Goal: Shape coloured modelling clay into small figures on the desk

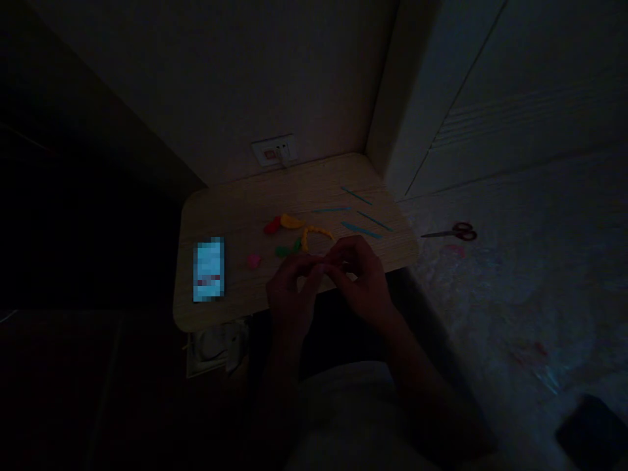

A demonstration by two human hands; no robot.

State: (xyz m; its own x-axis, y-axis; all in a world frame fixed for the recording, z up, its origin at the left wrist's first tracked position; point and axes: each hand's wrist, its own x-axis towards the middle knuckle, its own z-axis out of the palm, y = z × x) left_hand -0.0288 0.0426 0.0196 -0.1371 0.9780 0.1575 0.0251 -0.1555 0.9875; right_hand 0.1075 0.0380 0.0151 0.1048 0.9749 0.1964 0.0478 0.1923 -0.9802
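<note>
In dim light, my left hand (293, 288) and my right hand (362, 275) meet over the front edge of a small wooden table (230, 203). The fingertips of both are pinched together around something small; a reddish tint shows there, but its shape is hidden. Just beyond them lies a yellow beaded strand of modelling clay (316, 229). Beside it are a green clay piece (284, 251), an orange clay lump (291, 222) and a red clay lump (273, 225). A pink clay lump (254, 261) sits to the left of my hands.
Several thin blue-green modelling tools, one a flat blue stick (362, 230), lie at the table's right. A lit phone (209, 269) rests at the left. Scissors (461, 232) lie on clear plastic sheeting (495, 294) to the right. A wall socket (275, 150) is behind the table.
</note>
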